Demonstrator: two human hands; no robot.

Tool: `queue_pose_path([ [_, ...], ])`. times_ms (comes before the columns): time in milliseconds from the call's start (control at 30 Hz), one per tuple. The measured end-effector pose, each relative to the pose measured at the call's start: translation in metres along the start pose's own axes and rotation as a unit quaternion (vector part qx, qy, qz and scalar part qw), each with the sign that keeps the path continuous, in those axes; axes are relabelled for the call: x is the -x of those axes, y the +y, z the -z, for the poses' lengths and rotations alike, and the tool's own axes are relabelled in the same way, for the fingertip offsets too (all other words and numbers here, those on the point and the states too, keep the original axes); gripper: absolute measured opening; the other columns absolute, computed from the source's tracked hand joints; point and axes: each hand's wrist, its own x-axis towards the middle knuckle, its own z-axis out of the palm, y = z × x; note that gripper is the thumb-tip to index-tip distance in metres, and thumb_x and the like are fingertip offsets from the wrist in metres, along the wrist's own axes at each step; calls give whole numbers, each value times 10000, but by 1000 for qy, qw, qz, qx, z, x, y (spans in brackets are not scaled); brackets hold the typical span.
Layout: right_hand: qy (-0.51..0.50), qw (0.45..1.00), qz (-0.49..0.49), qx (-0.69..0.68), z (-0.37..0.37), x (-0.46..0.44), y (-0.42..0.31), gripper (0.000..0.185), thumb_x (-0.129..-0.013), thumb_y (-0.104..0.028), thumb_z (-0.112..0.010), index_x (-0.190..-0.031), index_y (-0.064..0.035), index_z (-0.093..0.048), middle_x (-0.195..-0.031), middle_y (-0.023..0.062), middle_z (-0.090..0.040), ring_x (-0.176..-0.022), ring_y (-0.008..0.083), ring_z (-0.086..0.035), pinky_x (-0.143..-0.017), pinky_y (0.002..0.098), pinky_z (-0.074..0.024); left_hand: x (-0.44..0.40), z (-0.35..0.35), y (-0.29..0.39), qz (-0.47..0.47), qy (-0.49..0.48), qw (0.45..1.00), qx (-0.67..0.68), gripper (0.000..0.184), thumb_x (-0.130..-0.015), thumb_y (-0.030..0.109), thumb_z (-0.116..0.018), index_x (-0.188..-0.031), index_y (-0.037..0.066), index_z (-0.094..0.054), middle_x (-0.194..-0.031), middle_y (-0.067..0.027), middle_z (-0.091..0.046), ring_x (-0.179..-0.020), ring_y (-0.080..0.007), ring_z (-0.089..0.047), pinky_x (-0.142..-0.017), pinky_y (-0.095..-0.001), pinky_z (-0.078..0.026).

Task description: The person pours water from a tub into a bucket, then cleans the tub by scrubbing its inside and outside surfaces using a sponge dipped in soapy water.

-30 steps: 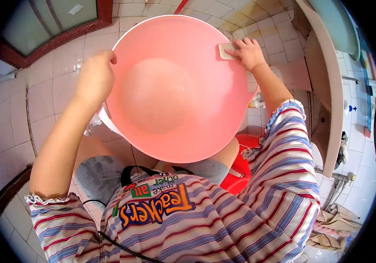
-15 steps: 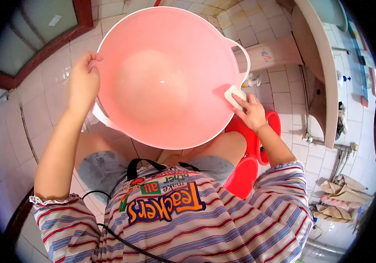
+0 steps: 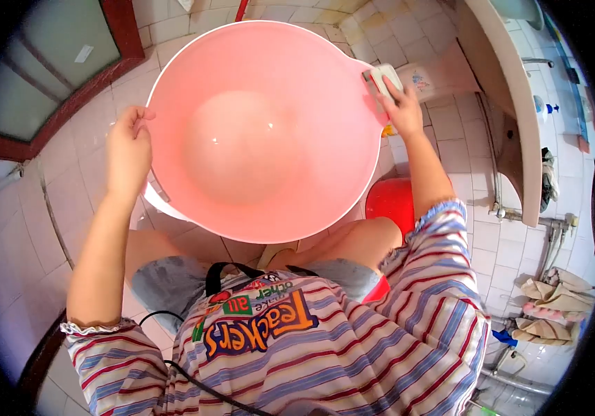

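Tub [image 3: 325, 139], pink, mouth up, mid-scene, just beyond the knees [image 3: 383, 239]. Left hand [image 3: 130, 149] at its left rim, fingers curled; cannot tell whether they have hold. Right hand [image 3: 403, 114]: grip closed on a pale scrubber [image 3: 383, 78] at the tub's far right edge. Red bucket [image 3: 391, 201] right, near one knee. Sink [image 3: 505, 104] farther right.

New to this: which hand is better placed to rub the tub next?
Likely the right hand: it holds a pale block at the tub; the left hand, at the opposite rim, holds none.
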Motion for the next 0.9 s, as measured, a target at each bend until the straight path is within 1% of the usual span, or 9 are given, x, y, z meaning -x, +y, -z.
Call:
queue_pose_path([
  [100,43,993,48,-99,-15,51,50,498,-796,-344,-643,-1264,-199,-551,-1034,110,-487,-997,239,-512,-905,301,-392,1,0,9,20,-19,1000,7,208,-807,-40,-415,-948,16,-557,-847,-123,-630,-574,-166,-517,-563,-321,-427],
  [200,6,901,-156,-404,-21,70,44,489,-832,-298,-625,-1270,-100,-539,-1005,56,-559,-960,151,-529,-894,275,-391,-2,-2,1,-19,-14,999,-30,206,-803,-40,-418,-948,22,-550,-843,-149,-622,-563,-211,-528,-568,-343,-431],
  [300,-10,871,-192,-453,-17,30,36,508,-836,-300,-617,-1266,-45,-530,-1013,52,-599,-996,127,-528,-887,265,-393,0,0,12,-27,-21,995,-91,212,-797,-39,-425,-955,26,-551,-838,-180,-602,-557,-244,-525,-570,-349,-428],
  [367,-79,895,-188,-397,-1,-11,14,568,-823,-336,-615,-1270,-2,-509,-975,41,-624,-1006,128,-537,-876,253,-397,0,1,19,-20,-28,993,-113,215,-791,-43,-431,-956,24,-551,-833,-193,-591,-563,-253,-527,-575,-349,-427],
  [500,-201,978,-4,-62,-5,-90,-16,607,-730,-492,-607,-1274,-230,-545,-1171,130,-540,-1104,228,-521,-896,310,-404,-1,-1,13,-38,-17,992,-119,230,-785,-69,-427,-959,17,-551,-873,-177,-602,-641,-219,-553,-625,-315,-434],
  [600,-174,980,19,92,-11,-93,-56,569,-709,-539,-591,-1241,-338,-559,-1251,144,-466,-1123,281,-495,-916,349,-397,-2,-2,0,-23,-14,1000,-14,254,-788,-88,-406,-970,13,-550,-930,-129,-615,-725,-166,-554,-667,-274,-432],
  [700,-108,989,48,92,-9,-74,-29,575,-717,-563,-576,-1243,-332,-556,-1200,128,-485,-1082,293,-510,-910,355,-403,-3,2,-6,20,-27,999,32,273,-792,-96,-387,-986,8,-549,-981,-100,-609,-788,-131,-535,-704,-243,-423],
  [767,-63,998,-5,-3,5,-33,-9,548,-725,-527,-602,-1232,-321,-569,-1160,138,-493,-1047,287,-527,-879,350,-425,-4,2,-12,11,-28,999,33,272,-793,-89,-389,-993,3,-549,-981,-108,-609,-785,-134,-533,-703,-244,-424],
  [900,29,997,11,-67,0,63,22,501,-738,-371,-676,-1218,-256,-589,-1075,116,-498,-973,285,-554,-844,342,-446,-3,1,3,43,-33,998,28,256,-799,-56,-397,-1000,-12,-550,-976,-117,-611,-761,-142,-530,-692,-250,-425],
])
